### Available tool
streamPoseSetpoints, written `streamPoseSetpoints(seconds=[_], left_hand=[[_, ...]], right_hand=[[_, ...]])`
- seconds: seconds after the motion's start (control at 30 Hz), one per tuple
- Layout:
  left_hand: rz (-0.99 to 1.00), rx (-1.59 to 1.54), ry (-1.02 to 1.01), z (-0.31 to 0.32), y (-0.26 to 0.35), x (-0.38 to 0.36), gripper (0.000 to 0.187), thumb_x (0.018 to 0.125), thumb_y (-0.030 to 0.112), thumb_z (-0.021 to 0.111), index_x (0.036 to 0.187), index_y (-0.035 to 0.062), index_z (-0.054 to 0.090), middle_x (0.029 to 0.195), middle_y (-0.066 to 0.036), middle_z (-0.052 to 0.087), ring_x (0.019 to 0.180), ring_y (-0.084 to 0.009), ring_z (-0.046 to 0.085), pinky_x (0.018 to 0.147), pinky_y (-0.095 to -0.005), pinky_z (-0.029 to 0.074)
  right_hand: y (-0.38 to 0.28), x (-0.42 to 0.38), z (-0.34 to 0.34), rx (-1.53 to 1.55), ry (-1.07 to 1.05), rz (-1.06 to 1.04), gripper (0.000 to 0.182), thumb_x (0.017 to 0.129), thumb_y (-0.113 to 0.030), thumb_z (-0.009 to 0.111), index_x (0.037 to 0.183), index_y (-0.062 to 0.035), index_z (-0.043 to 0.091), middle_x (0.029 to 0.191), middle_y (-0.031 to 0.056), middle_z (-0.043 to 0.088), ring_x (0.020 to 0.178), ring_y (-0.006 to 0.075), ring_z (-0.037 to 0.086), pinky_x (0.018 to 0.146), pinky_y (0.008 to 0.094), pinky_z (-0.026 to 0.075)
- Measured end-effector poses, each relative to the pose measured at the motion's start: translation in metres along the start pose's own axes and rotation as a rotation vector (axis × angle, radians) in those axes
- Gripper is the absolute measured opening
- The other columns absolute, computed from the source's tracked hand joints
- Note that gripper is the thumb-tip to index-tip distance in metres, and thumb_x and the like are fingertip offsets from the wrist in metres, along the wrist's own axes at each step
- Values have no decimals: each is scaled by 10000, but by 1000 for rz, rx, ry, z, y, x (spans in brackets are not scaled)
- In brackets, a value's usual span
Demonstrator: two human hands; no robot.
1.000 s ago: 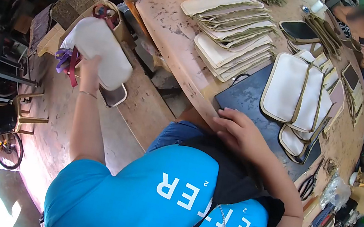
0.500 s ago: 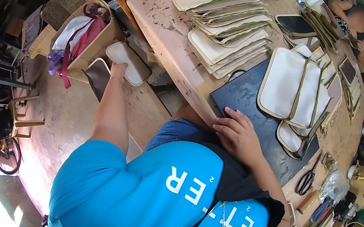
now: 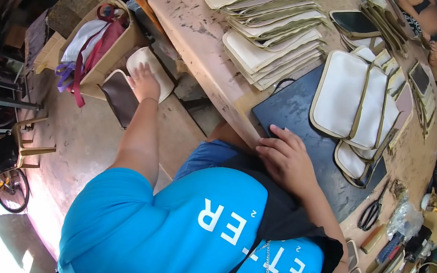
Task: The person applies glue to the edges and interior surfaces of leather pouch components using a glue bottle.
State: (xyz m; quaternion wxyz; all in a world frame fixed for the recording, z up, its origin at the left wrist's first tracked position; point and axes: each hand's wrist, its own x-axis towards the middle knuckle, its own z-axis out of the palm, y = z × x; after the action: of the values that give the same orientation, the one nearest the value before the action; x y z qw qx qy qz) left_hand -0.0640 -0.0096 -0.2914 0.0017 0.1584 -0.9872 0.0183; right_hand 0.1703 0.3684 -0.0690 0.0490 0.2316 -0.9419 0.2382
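My left hand (image 3: pixel 146 83) lies with its fingers spread on a cream panel with rounded corners (image 3: pixel 165 79), on the low bench to the left. Just beside it is a dark brown panel (image 3: pixel 120 96), partly hidden by the hand. My right hand (image 3: pixel 287 158) rests at the table's near edge, on the corner of a black board (image 3: pixel 291 109), fingers loosely extended and holding nothing. On the board's right part lie cream panels with olive edging (image 3: pixel 339 96), overlapping one another.
Stacked cream panels (image 3: pixel 270 50) lie on the table (image 3: pixel 179 26) ahead. Scissors (image 3: pixel 371 213) lie right of the board, near a clear plastic bag (image 3: pixel 405 220). A cardboard box of fabric (image 3: pixel 119 53) stands at left. Another person (image 3: pixel 426 18) sits across the table.
My left hand has turned and now shows its back, with spread fingers over the cream panel. My right hand stays at the table edge. The view has shifted slightly.
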Motion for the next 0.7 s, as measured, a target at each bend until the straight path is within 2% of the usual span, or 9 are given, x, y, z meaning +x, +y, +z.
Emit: streamPoseSetpoints(seconds=[0.03,0.07,0.17,0.33,0.43,0.5,0.6,0.67,0.7], left_hand=[[72,28,-35,0,1,-4,594,988,395,385,1525,161,285,1608,-27,209,1467,-271,216,1178,-506,169],[-5,-19,-147,2,5,-12,644,994,471,338,1535,133,250,1620,-43,175,1495,-216,137,1197,-507,54],[-5,-78,-57,18,-3,-19,696,981,547,333,1544,150,231,1622,-44,167,1495,-223,138,1190,-531,61],[42,-6,-99,14,-13,-18,743,969,598,327,1550,150,209,1626,-50,146,1499,-250,114,1189,-533,21],[34,8,-61,4,-11,-19,743,964,588,360,1548,152,217,1624,-60,150,1499,-268,107,1181,-557,35],[40,-7,-37,-11,-9,-22,742,961,579,379,1547,151,222,1621,-69,159,1500,-273,99,1176,-575,46],[67,-36,30,-17,-12,-18,721,953,564,425,1538,178,257,1618,-79,161,1499,-312,64,1152,-631,50],[43,-96,107,-28,-8,-19,678,950,519,476,1518,190,307,1611,-78,175,1486,-367,73,1137,-659,54],[47,-226,239,-36,-2,-19,659,947,482,501,1506,183,324,1603,-85,193,1480,-375,90,1136,-655,68]], right_hand=[[0,0,0,-1,-3,0,159,823,-128,698,981,-108,687,1113,12,647,1268,248,504,1069,444,396],[0,0,1,3,-2,-1,160,823,-128,698,982,-108,687,1113,13,647,1269,248,504,1069,445,396],[1,-2,1,8,3,-5,165,822,-126,699,985,-109,687,1114,13,647,1271,248,502,1072,447,395],[1,-3,-2,37,4,-20,181,816,-122,705,995,-103,684,1132,31,643,1251,270,520,1068,452,403],[8,-10,-5,252,119,36,211,793,-105,719,1000,-95,681,1156,72,634,1223,306,543,1047,454,420],[18,-13,-25,-14,241,39,252,765,-80,729,1012,-94,680,1172,109,624,1196,336,561,1030,463,429],[35,-22,-56,-326,455,313,356,745,-71,734,1092,-123,673,1250,105,586,1193,331,531,983,464,414],[38,-28,-78,-458,404,441,430,735,-67,730,1147,-165,661,1299,102,556,1206,326,517,993,458,403],[38,-30,-83,-518,368,498,452,739,-63,719,1168,-188,656,1316,101,548,1206,324,517,992,456,404]])
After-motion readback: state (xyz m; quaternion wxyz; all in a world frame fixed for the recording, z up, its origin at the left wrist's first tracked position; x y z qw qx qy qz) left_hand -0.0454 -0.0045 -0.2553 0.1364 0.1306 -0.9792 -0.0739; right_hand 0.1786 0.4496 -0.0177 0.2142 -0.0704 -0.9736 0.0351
